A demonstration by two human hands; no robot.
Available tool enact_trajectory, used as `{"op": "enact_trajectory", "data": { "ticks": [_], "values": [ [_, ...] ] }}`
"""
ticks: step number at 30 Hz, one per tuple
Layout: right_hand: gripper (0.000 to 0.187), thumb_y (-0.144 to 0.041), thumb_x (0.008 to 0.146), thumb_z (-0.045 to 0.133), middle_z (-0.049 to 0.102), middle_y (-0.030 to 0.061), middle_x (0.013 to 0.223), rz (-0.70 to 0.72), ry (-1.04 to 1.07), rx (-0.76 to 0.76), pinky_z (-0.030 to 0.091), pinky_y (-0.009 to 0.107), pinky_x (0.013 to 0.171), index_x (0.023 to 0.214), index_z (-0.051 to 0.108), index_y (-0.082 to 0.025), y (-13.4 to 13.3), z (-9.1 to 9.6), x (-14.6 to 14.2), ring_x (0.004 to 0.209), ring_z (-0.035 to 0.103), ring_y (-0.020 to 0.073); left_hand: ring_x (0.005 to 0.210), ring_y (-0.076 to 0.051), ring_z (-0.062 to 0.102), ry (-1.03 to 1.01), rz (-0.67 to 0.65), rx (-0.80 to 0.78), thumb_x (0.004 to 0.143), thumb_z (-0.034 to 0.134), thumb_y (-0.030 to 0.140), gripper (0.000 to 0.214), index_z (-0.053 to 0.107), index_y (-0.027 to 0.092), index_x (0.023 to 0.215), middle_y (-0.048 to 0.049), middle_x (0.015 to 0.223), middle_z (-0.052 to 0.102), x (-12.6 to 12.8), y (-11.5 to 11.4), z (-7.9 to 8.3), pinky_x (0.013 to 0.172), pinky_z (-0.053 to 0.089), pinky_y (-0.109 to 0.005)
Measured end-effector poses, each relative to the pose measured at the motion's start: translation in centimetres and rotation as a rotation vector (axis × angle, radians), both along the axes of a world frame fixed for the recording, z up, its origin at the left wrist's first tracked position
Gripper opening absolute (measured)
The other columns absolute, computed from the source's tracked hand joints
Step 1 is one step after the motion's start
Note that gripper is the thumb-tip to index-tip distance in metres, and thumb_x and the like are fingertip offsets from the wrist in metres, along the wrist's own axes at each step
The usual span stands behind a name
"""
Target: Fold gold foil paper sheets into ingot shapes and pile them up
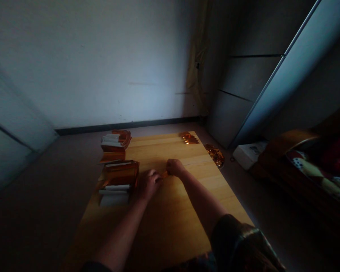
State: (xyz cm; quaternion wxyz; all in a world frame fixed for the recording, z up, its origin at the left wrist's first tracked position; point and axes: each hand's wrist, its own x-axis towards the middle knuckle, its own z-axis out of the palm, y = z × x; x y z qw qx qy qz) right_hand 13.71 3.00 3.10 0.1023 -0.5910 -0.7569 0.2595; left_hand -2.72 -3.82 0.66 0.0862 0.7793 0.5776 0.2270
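Both my hands are out over a low wooden table (170,211). My left hand (147,184) and my right hand (174,166) are closed and pinch the two ends of a small orange-gold foil piece (164,174) just above the tabletop. Right beside my left hand lies a stack of gold foil paper (120,174) with white sheets under it. A second stack of gold and white paper (115,144) sits farther back on the table's left side.
A few folded gold pieces (189,138) lie at the table's far right corner. More gold pieces (215,155) are piled on the floor beside it. A white box (249,154) and a sofa with a patterned cover (308,166) stand at right. A pale wall rises behind.
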Motion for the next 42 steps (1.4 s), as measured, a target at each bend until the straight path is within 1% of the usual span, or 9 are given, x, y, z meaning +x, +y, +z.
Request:
{"op": "enact_trajectory", "data": {
  "ticks": [4,10,14,21,25,29,34,37,42],
  "values": [
    [0.020,-0.009,0.069,0.060,0.070,0.0025,0.090,0.059,0.053,0.040,0.042,0.016,0.065,0.085,0.070,-0.017,-0.4,0.2,0.5,0.077,0.062,0.0115,0.091,-0.017,0.054,0.018,-0.002,0.010,0.078,0.061,0.027,0.013,0.069,0.022,0.087,-0.0038,0.091,0.062,0.5,0.6,-0.1,0.081,0.041,-0.029],
    [0.022,-0.007,0.073,0.057,0.070,0.0029,0.087,0.082,0.103,0.032,0.042,0.016,0.066,0.088,0.070,-0.015,-0.2,-0.1,0.9,0.078,0.061,0.0114,0.090,-0.018,0.052,0.055,-0.016,0.035,0.082,0.055,0.028,0.019,0.070,0.024,0.094,-0.0048,0.089,0.061,1.6,1.1,-0.5,0.079,0.040,-0.030],
    [0.017,-0.014,0.076,0.059,0.067,0.0040,0.091,0.103,0.053,0.141,0.041,0.017,0.070,0.089,0.070,-0.015,-1.1,-0.6,1.7,0.082,0.060,0.0120,0.088,-0.019,0.051,0.065,-0.017,0.041,0.084,0.050,0.026,0.021,0.070,0.023,0.091,-0.0058,0.086,0.060,1.8,1.1,-0.5,0.076,0.039,-0.030],
    [0.017,-0.028,0.083,0.055,0.061,0.0027,0.099,0.159,-0.074,0.310,0.039,0.018,0.064,0.093,0.067,-0.021,-3.7,-1.3,3.0,0.077,0.058,0.0108,0.086,-0.020,0.050,0.087,-0.035,0.096,0.086,0.043,0.019,0.026,0.069,0.020,0.086,-0.0077,0.085,0.060,1.9,0.9,-0.4,0.078,0.039,-0.032],
    [0.022,-0.027,0.090,0.046,0.061,0.0029,0.096,0.133,-0.155,0.346,0.037,0.018,0.062,0.087,0.067,-0.021,-4.2,-1.5,2.3,0.073,0.057,0.0098,0.084,-0.020,0.050,0.180,-0.005,0.119,0.087,0.040,0.018,0.028,0.067,0.019,0.082,-0.0084,0.082,0.059,1.9,0.8,-0.5,0.076,0.039,-0.032],
    [0.025,-0.027,0.091,0.044,0.062,0.0030,0.092,0.140,-0.182,0.399,0.035,0.019,0.058,0.084,0.067,-0.020,-4.2,-2.0,1.9,0.070,0.056,0.0095,0.084,-0.020,0.050,0.211,0.019,0.135,0.088,0.038,0.017,0.029,0.066,0.019,0.080,-0.0081,0.082,0.059,1.8,0.7,-0.7,0.076,0.040,-0.031],
    [0.025,-0.024,0.093,0.042,0.062,0.0035,0.090,0.108,-0.194,0.426,0.035,0.019,0.057,0.087,0.066,-0.020,-4.5,-2.3,1.5,0.070,0.056,0.0097,0.092,-0.022,0.053,0.103,0.073,0.136,0.087,0.044,0.023,0.023,0.065,0.019,0.097,-0.0087,0.091,0.063,1.8,0.5,-0.6,0.083,0.042,-0.033],
    [0.024,-0.026,0.094,0.041,0.062,0.0031,0.090,0.058,-0.166,0.446,0.035,0.019,0.058,0.091,0.065,-0.022,-5.0,-2.3,0.7,0.072,0.057,0.0098,0.098,-0.022,0.056,-0.010,0.109,0.091,0.084,0.045,0.021,0.030,0.059,0.019,0.111,-0.0086,0.101,0.065,1.7,0.4,-0.4,0.089,0.042,-0.034],
    [0.023,-0.025,0.094,0.041,0.062,0.0036,0.086,0.034,-0.164,0.444,0.033,0.019,0.057,0.090,0.064,-0.020,-5.9,-2.2,-1.1,0.071,0.056,0.0103,0.096,-0.018,0.061,-0.291,0.135,-0.036,0.082,0.047,0.023,0.032,0.057,0.022,0.112,-0.0046,0.105,0.067,1.2,0.3,-0.2,0.088,0.046,-0.031]
  ]
}}
